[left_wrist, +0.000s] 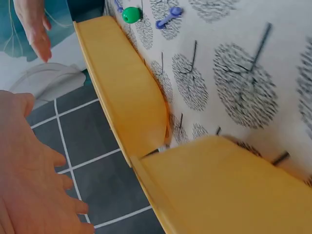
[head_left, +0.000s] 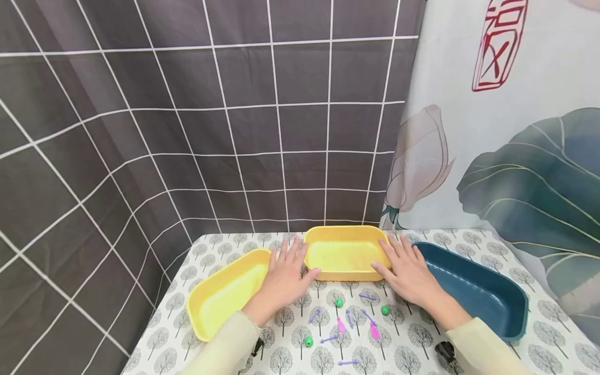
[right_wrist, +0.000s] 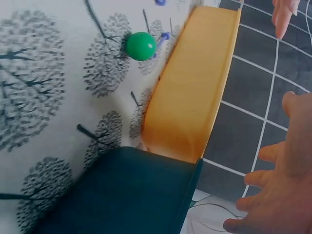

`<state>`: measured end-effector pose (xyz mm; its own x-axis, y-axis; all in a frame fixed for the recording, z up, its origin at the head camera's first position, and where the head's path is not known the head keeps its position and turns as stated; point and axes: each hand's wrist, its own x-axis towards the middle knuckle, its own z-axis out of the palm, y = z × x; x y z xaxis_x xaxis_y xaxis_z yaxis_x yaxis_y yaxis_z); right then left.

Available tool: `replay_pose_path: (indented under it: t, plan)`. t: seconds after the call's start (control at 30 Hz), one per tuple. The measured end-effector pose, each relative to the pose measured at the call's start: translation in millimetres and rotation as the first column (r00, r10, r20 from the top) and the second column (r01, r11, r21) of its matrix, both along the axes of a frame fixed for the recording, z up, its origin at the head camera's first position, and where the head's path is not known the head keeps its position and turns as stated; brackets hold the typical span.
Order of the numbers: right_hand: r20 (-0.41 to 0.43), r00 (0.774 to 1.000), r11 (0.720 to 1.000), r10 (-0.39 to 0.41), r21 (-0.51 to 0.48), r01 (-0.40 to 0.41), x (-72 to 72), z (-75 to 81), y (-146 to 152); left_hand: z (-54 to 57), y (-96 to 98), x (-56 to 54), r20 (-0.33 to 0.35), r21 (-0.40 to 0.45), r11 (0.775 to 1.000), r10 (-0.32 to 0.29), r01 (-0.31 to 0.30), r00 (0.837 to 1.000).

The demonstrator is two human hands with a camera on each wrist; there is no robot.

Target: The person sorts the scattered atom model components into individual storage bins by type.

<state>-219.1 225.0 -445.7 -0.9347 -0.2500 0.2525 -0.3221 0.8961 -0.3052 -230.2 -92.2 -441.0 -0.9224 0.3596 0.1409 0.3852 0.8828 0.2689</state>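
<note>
My left hand (head_left: 283,276) hovers with spread, straight fingers between the left yellow basin (head_left: 227,297) and the middle yellow basin (head_left: 347,255). At the middle basin's right end is my right hand (head_left: 408,271), its fingers also straight. Both wrist views show the left hand (left_wrist: 39,170) and the right hand (right_wrist: 287,180) holding nothing; whether they touch a rim I cannot tell. In front of the middle basin lie green balls (head_left: 339,302), small purple dumbbell-shaped sticks (head_left: 349,362) and two pink pieces (head_left: 341,325).
A dark blue basin (head_left: 473,297) stands at the right, beside my right forearm. Tree-patterned cloth (head_left: 166,359) covers the table. A dark gridded curtain (head_left: 300,130) hangs behind, and a white curtain with leaf prints (head_left: 450,78) hangs at the right.
</note>
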Motion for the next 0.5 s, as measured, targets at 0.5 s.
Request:
replay_pose_path:
  t: [0.5]
  plan:
    - [-0.055, 0.998, 0.995, 0.018, -0.100, -0.023, 21.1, -3.0, 15.9, 1.7, -43.7, 23.9, -0.087, 0.003, 0.998, 0.058, -0.058, 0.995]
